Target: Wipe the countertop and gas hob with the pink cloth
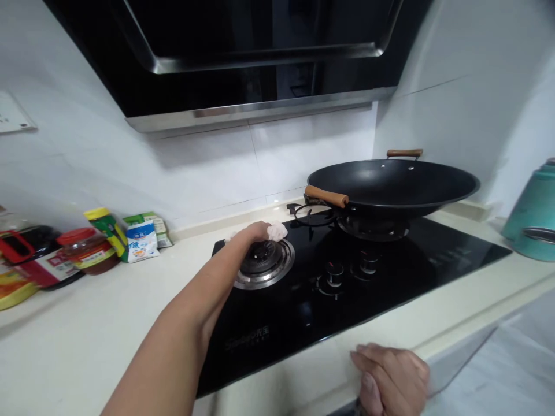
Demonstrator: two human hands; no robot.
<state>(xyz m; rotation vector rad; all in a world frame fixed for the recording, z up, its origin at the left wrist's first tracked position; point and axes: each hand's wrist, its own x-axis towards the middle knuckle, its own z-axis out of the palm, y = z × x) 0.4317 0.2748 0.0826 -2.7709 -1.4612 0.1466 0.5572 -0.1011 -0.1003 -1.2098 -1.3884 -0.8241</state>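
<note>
My left hand (259, 230) reaches across to the back of the left burner (265, 267) and presses a crumpled white tissue or cloth (277, 231) there. Most of its fingers are hidden behind the wrist. The burner is a dark cap inside a shiny metal ring, without a pan support on it. It belongs to a black glass gas hob (303, 323). Down at the counter's front edge, my right hand (392, 375) is loosely curled, fingers together, and nothing shows in it.
A black wok (390, 182) with wooden handles stands on the right burner. Beside it lies a black pan support (313, 215). Two knobs (335, 274) rise from the hob. A red-lidded jar (89, 252) and seasoning packets (142, 241) stand left; a teal container (531, 214) right. A range hood (260, 110) overhangs.
</note>
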